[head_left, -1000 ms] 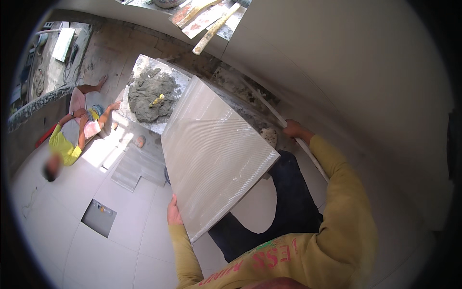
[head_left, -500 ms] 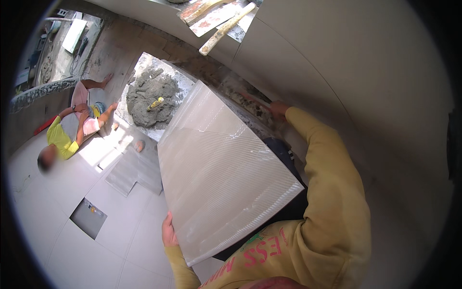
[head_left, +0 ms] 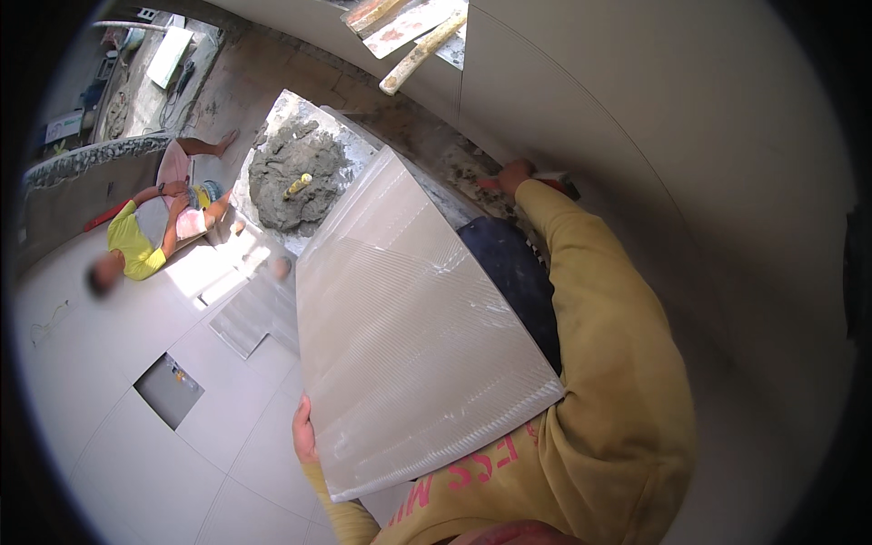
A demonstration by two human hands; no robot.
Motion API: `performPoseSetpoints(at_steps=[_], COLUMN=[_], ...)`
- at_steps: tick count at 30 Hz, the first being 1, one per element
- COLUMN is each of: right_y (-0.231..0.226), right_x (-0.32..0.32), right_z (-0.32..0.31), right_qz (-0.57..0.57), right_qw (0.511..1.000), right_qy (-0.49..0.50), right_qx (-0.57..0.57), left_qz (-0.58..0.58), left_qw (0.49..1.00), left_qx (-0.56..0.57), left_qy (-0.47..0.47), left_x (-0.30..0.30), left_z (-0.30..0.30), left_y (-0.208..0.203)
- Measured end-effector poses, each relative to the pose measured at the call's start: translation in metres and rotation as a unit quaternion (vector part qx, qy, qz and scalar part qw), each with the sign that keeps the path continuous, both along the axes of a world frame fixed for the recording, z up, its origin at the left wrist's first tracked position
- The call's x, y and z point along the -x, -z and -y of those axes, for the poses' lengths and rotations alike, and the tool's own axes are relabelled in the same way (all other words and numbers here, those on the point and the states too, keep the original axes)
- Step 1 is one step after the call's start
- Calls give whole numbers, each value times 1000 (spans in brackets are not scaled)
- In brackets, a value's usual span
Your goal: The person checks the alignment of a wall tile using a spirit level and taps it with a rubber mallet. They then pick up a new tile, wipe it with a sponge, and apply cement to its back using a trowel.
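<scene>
A large beige tile (head_left: pixel 418 336) with a finely ridged face rests tilted in front of my body. My left hand (head_left: pixel 305 432) grips its lower left edge, and part of the fingers is hidden behind it. On the far right, low beside the wall, my right hand (head_left: pixel 515 173) is closed around a tool with red parts (head_left: pixel 563 184); its exact kind is unclear. Beyond the tile's top edge lies a heap of grey mortar (head_left: pixel 286 182) on a splattered board (head_left: pixel 280 111). A yellow handle (head_left: pixel 298 186) sticks out of the mortar.
A person in a yellow shirt (head_left: pixel 136 241) sits at the left. Near them lies a notched grey tile piece (head_left: pixel 250 318). A square opening (head_left: pixel 169 391) breaks the tiled surface. Trowels (head_left: pixel 400 32) and a wooden-handled tool (head_left: pixel 422 54) sit at the top, beside the pale wall (head_left: pixel 636 109).
My right hand has shifted toward the far side along the wall, and the tool in it has turned. The large tile has moved slightly left with my left hand still on it.
</scene>
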State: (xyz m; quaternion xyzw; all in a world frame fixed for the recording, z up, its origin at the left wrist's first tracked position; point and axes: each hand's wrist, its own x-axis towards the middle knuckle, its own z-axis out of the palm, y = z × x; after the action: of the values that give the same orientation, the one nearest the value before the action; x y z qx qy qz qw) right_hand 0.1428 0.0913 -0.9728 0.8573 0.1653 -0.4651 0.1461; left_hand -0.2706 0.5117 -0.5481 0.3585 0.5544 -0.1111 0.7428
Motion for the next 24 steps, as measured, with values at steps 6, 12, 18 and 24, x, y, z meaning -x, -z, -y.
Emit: performPoseSetpoints(at_steps=[6, 12, 18, 24], right_y=[68, 79, 89, 99], right_x=[6, -28, -56, -69], right_z=[-17, -27, -44, -26], right_qz=[63, 99, 108, 90], right_qw=[997, 991, 993, 994], right_qy=[-51, -83, -18, -34], right_qx=[3, -44, -54, -56], left_qz=[3, 24, 31, 40], left_qw=[1000, 997, 996, 996], left_qx=[-30, -50, -68, -66], left_qy=[10, 45, 46, 53], left_x=[0, -23, -29, -33], left_z=[11, 13, 22, 23], left_y=[9, 25, 27, 36])
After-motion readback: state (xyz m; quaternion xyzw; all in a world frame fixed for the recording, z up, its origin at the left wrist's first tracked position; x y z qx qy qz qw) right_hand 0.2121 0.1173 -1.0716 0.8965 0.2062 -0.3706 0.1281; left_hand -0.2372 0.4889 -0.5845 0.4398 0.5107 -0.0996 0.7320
